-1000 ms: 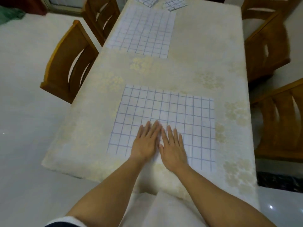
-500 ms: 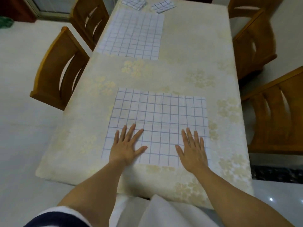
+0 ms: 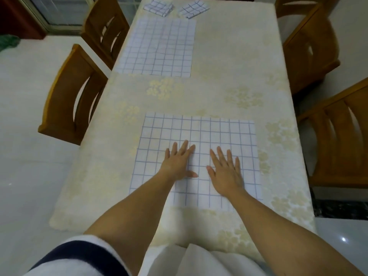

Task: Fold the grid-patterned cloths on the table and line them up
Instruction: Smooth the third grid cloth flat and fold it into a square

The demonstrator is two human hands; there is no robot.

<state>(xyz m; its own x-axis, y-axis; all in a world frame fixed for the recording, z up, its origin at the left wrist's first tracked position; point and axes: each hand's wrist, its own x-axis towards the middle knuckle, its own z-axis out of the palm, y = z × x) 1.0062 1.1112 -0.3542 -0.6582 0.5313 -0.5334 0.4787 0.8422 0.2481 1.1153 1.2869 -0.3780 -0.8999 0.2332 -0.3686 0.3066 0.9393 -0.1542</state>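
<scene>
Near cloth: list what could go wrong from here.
The left hand and right hand lie flat on the cloth, gripping no edge; pushing may bunch it or skew it on the tablecloth. The two folded cloths at the far end sit at different angles, so the row may end crooked.

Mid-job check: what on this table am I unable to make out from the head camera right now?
Head view only:
Near cloth: the patch under the left hand and right hand is covered, so creases there cannot be checked.
Left folded cloth and right folded cloth at the far end: too small to count layers.
Table near edge: partly hidden by left forearm, right forearm and white clothing.
</scene>
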